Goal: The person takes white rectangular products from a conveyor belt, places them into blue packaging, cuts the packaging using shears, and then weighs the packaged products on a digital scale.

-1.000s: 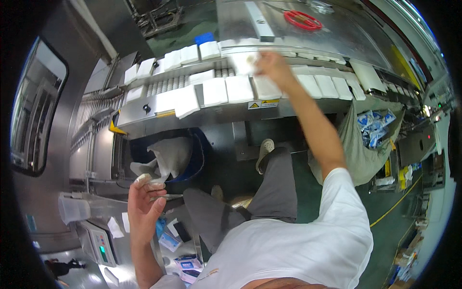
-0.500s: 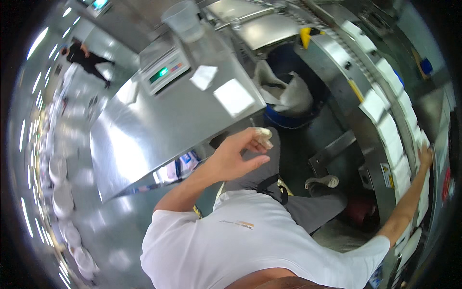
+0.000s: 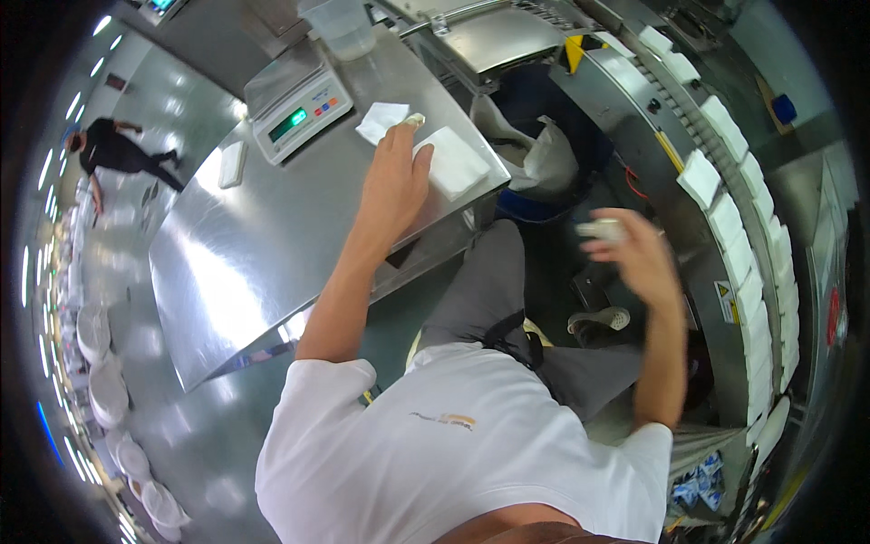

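Observation:
My left hand [image 3: 395,172] reaches over a steel table [image 3: 263,263] and holds a small pale piece at its fingertips, just between two white paper sheets [image 3: 453,161] lying there. My right hand [image 3: 630,247] is raised above my lap, blurred, with a small white packet [image 3: 600,229] in its fingers. A row of white packets [image 3: 739,227] runs along the conveyor at the right, beyond that hand.
A digital scale [image 3: 297,102] with a green display stands on the table behind the sheets, a clear plastic jug [image 3: 343,27] behind it. A blue bin with a white liner [image 3: 544,154] sits beside the table. A person in black [image 3: 118,150] stands far left.
My view has swung from the conveyor to the table. My left hand has reached out to the paper sheets. My right hand has come back from the conveyor with a packet.

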`<move>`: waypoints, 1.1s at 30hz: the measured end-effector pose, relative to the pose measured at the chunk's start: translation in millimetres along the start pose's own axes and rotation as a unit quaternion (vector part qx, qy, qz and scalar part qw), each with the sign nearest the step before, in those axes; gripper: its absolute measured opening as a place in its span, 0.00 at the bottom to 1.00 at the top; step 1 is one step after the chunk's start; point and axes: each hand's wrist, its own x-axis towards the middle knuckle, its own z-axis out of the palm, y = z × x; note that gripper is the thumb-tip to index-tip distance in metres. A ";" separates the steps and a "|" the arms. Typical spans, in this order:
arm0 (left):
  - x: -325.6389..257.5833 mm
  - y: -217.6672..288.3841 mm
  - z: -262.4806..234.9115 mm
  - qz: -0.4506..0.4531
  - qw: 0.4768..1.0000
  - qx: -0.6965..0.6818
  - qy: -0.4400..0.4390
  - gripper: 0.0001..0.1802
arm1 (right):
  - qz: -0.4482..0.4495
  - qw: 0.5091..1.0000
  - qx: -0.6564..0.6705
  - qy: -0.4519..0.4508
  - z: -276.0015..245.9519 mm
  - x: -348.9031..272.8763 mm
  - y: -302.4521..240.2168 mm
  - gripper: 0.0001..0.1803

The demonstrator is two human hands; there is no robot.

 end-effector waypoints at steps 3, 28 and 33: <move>-3.0 -9.2 20.2 0.008 0.999 0.012 -0.030 0.20 | 0.005 0.973 0.222 -0.058 97.8 38.2 38.4 0.22; -71.5 125.0 88.8 -0.139 0.771 -0.527 -0.328 0.30 | -0.084 0.966 -0.039 0.240 58.9 -106.9 -8.5 0.16; -71.0 136.2 83.7 -0.106 0.807 -0.498 -0.300 0.27 | -0.080 0.964 0.079 0.239 61.0 -118.3 0.0 0.19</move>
